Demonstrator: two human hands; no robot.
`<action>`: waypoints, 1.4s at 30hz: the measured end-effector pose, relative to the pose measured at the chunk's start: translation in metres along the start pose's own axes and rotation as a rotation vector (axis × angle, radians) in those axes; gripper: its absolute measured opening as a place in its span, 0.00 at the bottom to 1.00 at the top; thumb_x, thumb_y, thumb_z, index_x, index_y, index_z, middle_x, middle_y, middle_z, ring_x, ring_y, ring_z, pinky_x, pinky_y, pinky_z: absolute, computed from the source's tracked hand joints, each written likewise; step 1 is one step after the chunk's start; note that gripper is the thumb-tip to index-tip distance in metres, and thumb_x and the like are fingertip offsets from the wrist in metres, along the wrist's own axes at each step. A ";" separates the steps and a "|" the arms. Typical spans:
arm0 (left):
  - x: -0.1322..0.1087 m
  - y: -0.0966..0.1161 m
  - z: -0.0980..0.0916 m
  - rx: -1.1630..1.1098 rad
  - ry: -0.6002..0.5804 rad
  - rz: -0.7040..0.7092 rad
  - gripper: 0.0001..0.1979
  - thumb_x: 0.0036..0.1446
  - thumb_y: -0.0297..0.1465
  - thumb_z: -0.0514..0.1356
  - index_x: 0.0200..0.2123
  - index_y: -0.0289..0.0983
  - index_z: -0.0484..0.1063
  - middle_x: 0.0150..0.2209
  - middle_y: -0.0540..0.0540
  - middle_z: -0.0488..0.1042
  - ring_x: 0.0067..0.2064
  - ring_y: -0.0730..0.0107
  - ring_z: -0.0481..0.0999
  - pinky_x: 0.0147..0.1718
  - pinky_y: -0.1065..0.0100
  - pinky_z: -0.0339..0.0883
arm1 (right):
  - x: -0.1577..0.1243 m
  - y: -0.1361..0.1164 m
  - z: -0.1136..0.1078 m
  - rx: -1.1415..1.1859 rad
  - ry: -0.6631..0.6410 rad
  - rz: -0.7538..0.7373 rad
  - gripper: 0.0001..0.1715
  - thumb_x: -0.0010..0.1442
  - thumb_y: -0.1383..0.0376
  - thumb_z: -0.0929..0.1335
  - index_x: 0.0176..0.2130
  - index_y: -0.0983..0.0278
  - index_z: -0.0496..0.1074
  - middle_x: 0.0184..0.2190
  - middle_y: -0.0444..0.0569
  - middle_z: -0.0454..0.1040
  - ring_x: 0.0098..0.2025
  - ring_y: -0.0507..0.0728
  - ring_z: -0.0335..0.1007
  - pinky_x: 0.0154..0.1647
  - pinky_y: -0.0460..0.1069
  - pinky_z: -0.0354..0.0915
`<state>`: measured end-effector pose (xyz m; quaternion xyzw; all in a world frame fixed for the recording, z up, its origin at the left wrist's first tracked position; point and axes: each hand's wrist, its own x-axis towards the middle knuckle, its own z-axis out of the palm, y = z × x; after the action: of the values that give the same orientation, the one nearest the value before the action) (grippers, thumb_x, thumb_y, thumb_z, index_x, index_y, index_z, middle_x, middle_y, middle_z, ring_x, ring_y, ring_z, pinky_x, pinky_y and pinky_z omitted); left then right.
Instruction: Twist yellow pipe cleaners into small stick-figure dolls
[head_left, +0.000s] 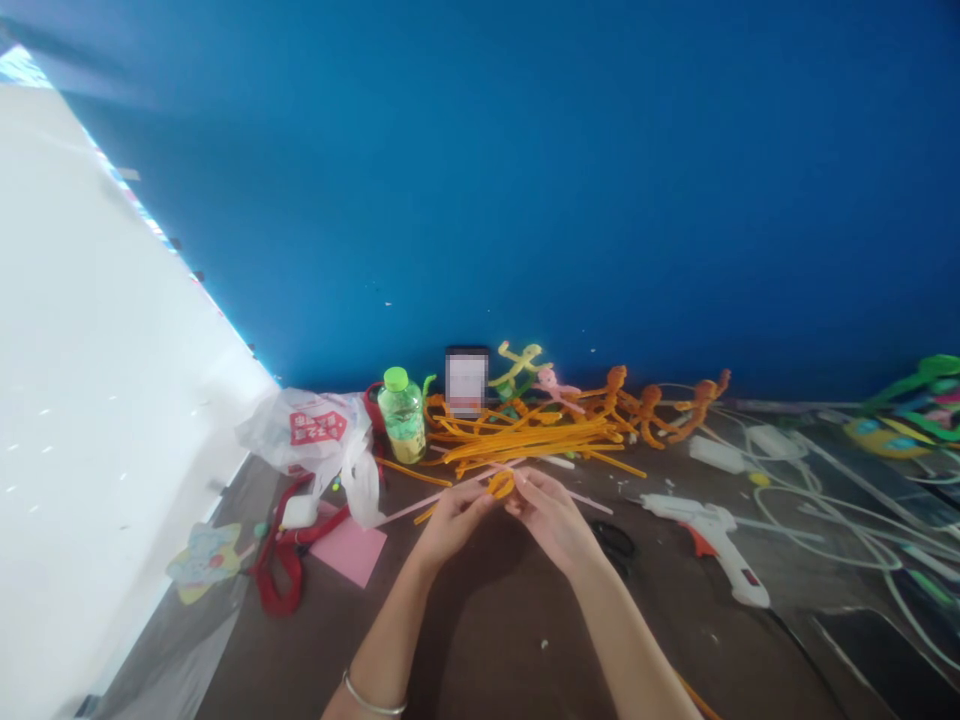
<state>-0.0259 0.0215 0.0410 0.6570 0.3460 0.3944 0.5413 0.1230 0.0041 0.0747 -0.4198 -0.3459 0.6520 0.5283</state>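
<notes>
While the left hand [455,522] and right hand [550,520] pinch a small orange pipe-cleaner coil [501,485] between their fingertips at bottom centre, a pink pipe cleaner [420,503] crosses at the same spot, running out past both hands. Just beyond, mid-frame, lies a loose heap of orange pipe cleaners [532,445], still unshaped. Finished-looking orange pipe-cleaner figures [646,415] lie to its right, a pink pipe-cleaner figure [555,388] beside them. Right of the hands: black scissors [615,540], a white hot glue gun [709,530]. Left: a green-capped plastic bottle [401,415], a white plastic bag [315,432].
</notes>
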 end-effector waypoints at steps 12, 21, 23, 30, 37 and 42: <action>-0.001 -0.001 -0.012 0.065 0.003 -0.005 0.20 0.56 0.41 0.51 0.25 0.32 0.72 0.22 0.51 0.58 0.27 0.75 0.59 0.29 0.71 0.54 | 0.000 -0.004 -0.002 0.049 -0.096 0.075 0.12 0.49 0.60 0.71 0.23 0.66 0.70 0.23 0.45 0.67 0.24 0.48 0.59 0.25 0.45 0.56; 0.000 -0.003 -0.015 0.119 0.005 0.009 0.21 0.55 0.42 0.52 0.21 0.32 0.70 0.22 0.49 0.61 0.28 0.72 0.60 0.30 0.69 0.54 | 0.004 0.002 -0.006 0.078 -0.109 0.092 0.11 0.49 0.61 0.71 0.27 0.67 0.72 0.26 0.46 0.69 0.25 0.48 0.59 0.26 0.44 0.58; 0.001 -0.005 -0.016 0.118 0.008 0.013 0.20 0.55 0.41 0.52 0.20 0.32 0.70 0.23 0.49 0.60 0.28 0.73 0.59 0.30 0.69 0.53 | 0.004 0.003 -0.005 0.098 -0.097 0.113 0.10 0.49 0.61 0.71 0.27 0.67 0.72 0.25 0.46 0.68 0.25 0.48 0.60 0.26 0.44 0.58; 0.002 -0.006 -0.017 0.125 0.009 0.043 0.19 0.56 0.40 0.52 0.23 0.33 0.71 0.23 0.49 0.60 0.28 0.73 0.60 0.31 0.70 0.54 | 0.004 0.003 -0.002 0.102 -0.109 0.134 0.10 0.48 0.61 0.71 0.26 0.66 0.71 0.26 0.46 0.70 0.25 0.49 0.61 0.26 0.45 0.58; 0.001 -0.008 -0.018 0.085 0.031 0.026 0.18 0.56 0.40 0.52 0.27 0.33 0.74 0.23 0.49 0.61 0.28 0.73 0.62 0.30 0.71 0.55 | 0.006 0.007 -0.004 0.160 -0.103 0.130 0.09 0.48 0.62 0.72 0.24 0.66 0.71 0.26 0.45 0.70 0.26 0.48 0.62 0.28 0.45 0.60; 0.000 -0.009 -0.016 0.041 0.033 -0.023 0.20 0.56 0.42 0.51 0.27 0.33 0.74 0.21 0.50 0.60 0.25 0.75 0.60 0.25 0.72 0.52 | 0.006 0.009 -0.005 0.224 -0.049 0.120 0.13 0.48 0.60 0.71 0.34 0.65 0.74 0.27 0.46 0.71 0.26 0.48 0.63 0.27 0.44 0.60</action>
<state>-0.0404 0.0306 0.0337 0.6576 0.3703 0.3917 0.5263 0.1231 0.0085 0.0631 -0.3620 -0.2578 0.7269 0.5236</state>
